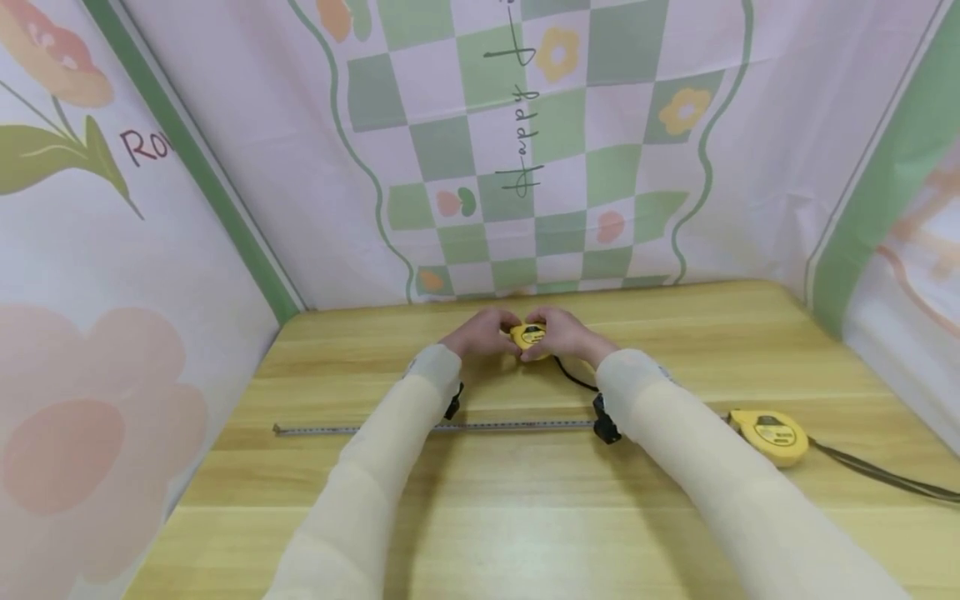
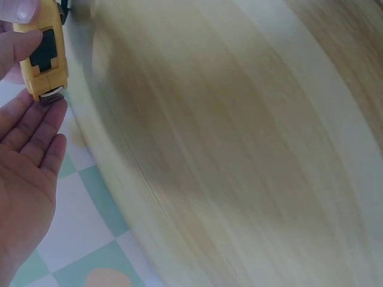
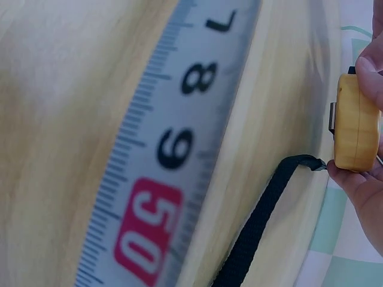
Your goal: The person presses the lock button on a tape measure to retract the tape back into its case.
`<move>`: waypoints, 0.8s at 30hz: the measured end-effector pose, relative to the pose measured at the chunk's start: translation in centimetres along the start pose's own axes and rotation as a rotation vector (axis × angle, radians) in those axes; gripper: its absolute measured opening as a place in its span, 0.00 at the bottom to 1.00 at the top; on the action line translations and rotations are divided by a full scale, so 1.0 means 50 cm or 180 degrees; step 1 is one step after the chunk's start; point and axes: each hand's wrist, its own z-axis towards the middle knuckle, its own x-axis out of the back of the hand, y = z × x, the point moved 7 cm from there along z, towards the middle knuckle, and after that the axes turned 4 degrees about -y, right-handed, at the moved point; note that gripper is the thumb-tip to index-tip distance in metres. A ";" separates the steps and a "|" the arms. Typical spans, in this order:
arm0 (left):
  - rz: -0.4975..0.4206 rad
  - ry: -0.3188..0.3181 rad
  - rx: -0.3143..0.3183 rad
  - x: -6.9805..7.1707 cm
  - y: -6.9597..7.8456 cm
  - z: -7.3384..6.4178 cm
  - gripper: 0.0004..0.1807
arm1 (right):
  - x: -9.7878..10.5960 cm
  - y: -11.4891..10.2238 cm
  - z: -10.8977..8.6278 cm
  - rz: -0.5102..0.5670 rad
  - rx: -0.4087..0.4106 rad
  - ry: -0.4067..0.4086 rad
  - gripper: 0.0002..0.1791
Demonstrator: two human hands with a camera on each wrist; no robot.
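A small yellow tape measure (image 1: 527, 335) with a black top button is held in my right hand (image 1: 558, 333) near the table's far side. In the right wrist view, my thumb and fingers grip the yellow case (image 3: 356, 122) from both ends. My left hand (image 1: 486, 332) is at the other side of it; in the left wrist view its fairly straight fingers (image 2: 42, 131) reach the metal hook (image 2: 51, 95) at the case's mouth. The left thumb is hard to make out there. A black strap (image 3: 263, 215) trails from the held case.
A larger yellow tape measure (image 1: 776, 437) lies at the right with its strap (image 1: 877, 468). Its pulled-out blade (image 1: 517, 426) runs left across the wooden table (image 1: 517, 533), passing under both forearms. Printed cloth (image 1: 517, 125) hangs behind and at the sides.
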 end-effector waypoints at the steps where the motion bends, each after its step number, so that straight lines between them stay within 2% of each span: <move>1: -0.0008 0.0003 0.0012 0.000 -0.002 0.000 0.27 | -0.001 0.001 0.001 -0.0011 -0.0002 0.0006 0.41; 14: -0.0090 0.0006 0.0149 -0.008 -0.026 -0.002 0.29 | -0.015 0.005 0.004 0.0015 -0.0085 -0.0047 0.41; 24: -0.0190 -0.0016 0.0076 -0.015 -0.041 -0.002 0.27 | -0.026 0.015 0.010 0.0009 -0.0137 -0.0069 0.42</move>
